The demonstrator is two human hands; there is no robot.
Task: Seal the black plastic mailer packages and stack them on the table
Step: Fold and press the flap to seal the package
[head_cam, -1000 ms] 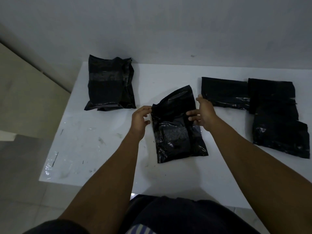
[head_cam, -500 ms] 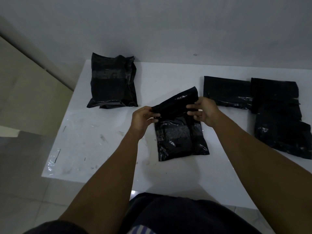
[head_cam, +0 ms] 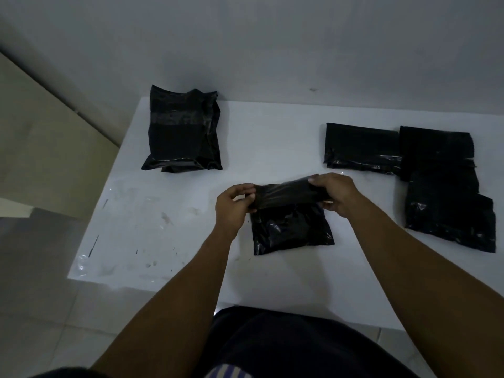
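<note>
Arms extended — left hand (head_cam: 233, 207), right hand (head_cam: 338, 196) pinch mailer flap (head_cam: 289, 196).

The middle mailer (head_cam: 291, 230), black and glossy, lies flat near the front of the table (head_cam: 272, 126). Its top flap is folded over toward the person, pinched at each end by the left hand (head_cam: 231, 208) and right hand (head_cam: 338, 195). A bulging pile of mailers (head_cam: 182, 135) sits at the far left. Flat mailers (head_cam: 447, 192) lie overlapping at the right, with one more (head_cam: 360, 145) just beside them.
</note>
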